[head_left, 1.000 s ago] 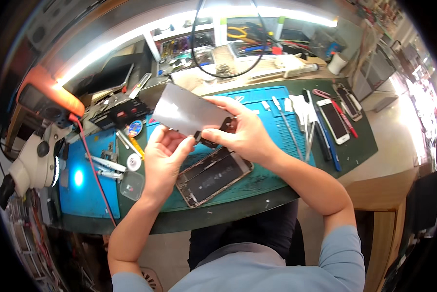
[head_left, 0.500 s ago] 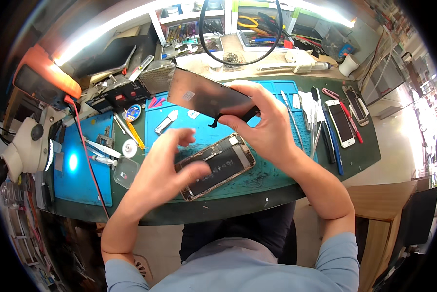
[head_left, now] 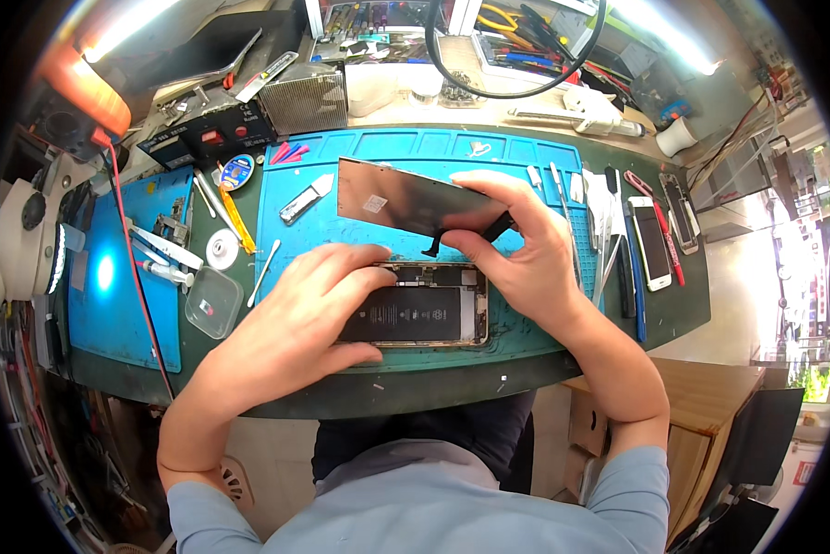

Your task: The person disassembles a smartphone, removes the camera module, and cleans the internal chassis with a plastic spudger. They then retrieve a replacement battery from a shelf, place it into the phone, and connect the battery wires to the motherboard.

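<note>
My right hand (head_left: 523,245) is closed on a dark, reflective screen assembly (head_left: 387,189), holding it tilted above the mat with fingertips on top and thumb below. A short black flex cable (head_left: 433,247) hangs from it near the thumb. Just beneath lies an opened phone body (head_left: 415,314) with a black battery showing, lengthwise across the blue work mat (head_left: 299,235). My left hand (head_left: 308,323) grips the phone body's left end, fingers over the far edge and thumb along the near edge, hiding that end.
An orange multimeter (head_left: 73,111) and microscope (head_left: 27,222) stand left, beside a second blue mat (head_left: 110,328). A clear plastic box (head_left: 213,300) sits left of my left hand. A white phone (head_left: 650,242) and pens and tools (head_left: 623,268) lie right. A black cable loop (head_left: 516,88) hangs overhead.
My left hand let go of the screen assembly and moved down to grip the phone body, which has turned from diagonal to horizontal. My right hand still holds the screen, now slightly farther right.
</note>
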Demonstrator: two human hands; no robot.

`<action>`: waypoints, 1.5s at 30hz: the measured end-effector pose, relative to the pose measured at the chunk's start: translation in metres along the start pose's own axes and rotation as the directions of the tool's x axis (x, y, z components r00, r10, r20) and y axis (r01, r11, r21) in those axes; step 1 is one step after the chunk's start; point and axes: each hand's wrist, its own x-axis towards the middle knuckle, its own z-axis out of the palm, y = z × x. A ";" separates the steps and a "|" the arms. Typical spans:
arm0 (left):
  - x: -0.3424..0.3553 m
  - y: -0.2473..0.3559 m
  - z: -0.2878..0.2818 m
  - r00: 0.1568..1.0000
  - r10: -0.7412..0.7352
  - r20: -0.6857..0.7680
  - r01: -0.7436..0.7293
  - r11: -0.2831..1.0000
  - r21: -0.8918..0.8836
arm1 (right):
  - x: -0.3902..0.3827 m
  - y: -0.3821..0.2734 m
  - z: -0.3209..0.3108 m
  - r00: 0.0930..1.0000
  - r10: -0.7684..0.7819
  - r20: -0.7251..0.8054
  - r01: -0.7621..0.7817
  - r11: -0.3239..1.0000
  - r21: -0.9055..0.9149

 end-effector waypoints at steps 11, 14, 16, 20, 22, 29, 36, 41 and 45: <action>0.008 -0.010 0.010 0.974 0.107 -0.199 -0.070 0.980 0.184 | 0.010 0.012 -0.023 0.921 0.370 0.122 -0.390 0.873 0.294; 0.012 -0.003 0.018 0.975 0.138 -0.174 -0.108 0.979 0.172 | 0.011 0.013 -0.028 0.901 0.389 0.193 -0.425 0.882 0.204; 0.014 -0.002 0.027 0.974 0.156 -0.165 -0.128 0.977 0.171 | 0.012 0.017 -0.030 0.900 0.383 0.208 -0.408 0.908 0.095; 0.019 0.001 0.038 0.976 0.116 -0.184 -0.084 0.982 0.171 | 0.015 0.022 -0.033 0.895 0.406 0.184 -0.375 0.910 -0.179; 0.019 0.002 0.041 0.976 0.093 -0.197 -0.062 0.985 0.161 | 0.012 0.025 -0.032 0.932 0.343 0.116 -0.303 0.915 -0.267; 0.023 -0.003 0.043 0.976 0.014 -0.216 -0.010 1.000 0.018 | 0.006 0.028 -0.029 0.991 0.115 -0.070 -0.134 0.813 -0.567; 0.033 0.004 0.039 0.976 -0.143 -0.162 0.137 0.989 -0.047 | 0.005 0.031 -0.030 0.991 0.056 -0.118 -0.113 0.825 -0.553; 0.036 0.011 0.036 0.970 -0.194 -0.149 0.190 0.981 -0.042 | 0.004 0.036 -0.029 0.991 0.065 -0.120 -0.120 0.833 -0.541; 0.037 0.010 0.034 0.968 -0.227 -0.109 0.215 0.970 -0.111 | 0.005 0.040 -0.030 0.990 0.067 -0.125 -0.124 0.834 -0.538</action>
